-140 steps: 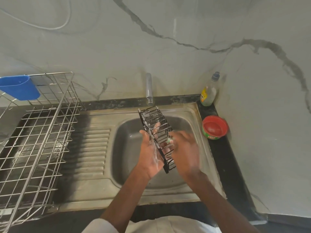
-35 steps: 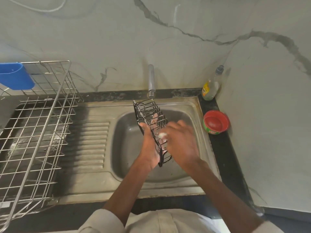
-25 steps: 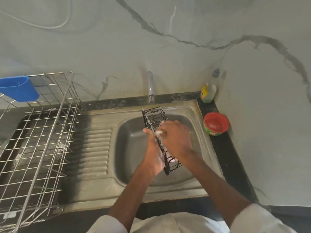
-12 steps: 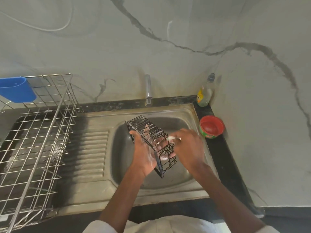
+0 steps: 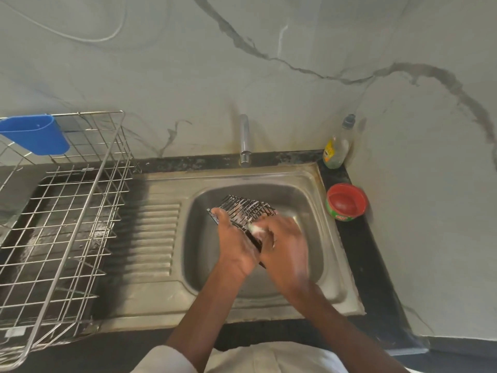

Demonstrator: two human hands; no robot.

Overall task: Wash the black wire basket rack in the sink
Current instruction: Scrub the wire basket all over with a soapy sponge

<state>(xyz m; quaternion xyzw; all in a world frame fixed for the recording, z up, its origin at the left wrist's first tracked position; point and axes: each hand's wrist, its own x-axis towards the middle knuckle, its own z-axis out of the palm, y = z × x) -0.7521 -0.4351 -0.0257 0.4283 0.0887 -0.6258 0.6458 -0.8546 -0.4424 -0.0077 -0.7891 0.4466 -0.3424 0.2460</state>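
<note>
Over the sink (image 5: 309,195) basin, the left hand (image 5: 236,249) grips the soapy black wire basket rack (image 5: 246,210) while the blurred right hand (image 5: 285,246) pinches something pale against it; slick wires could slip loose

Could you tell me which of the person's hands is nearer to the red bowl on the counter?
The right hand: it works at the black wire basket rack on the side facing the red bowl. The left hand holds the rack's far side.

wall (image 5: 295,103): grey-veined marble | counter (image 5: 376,278): black | light: dim, even
</note>
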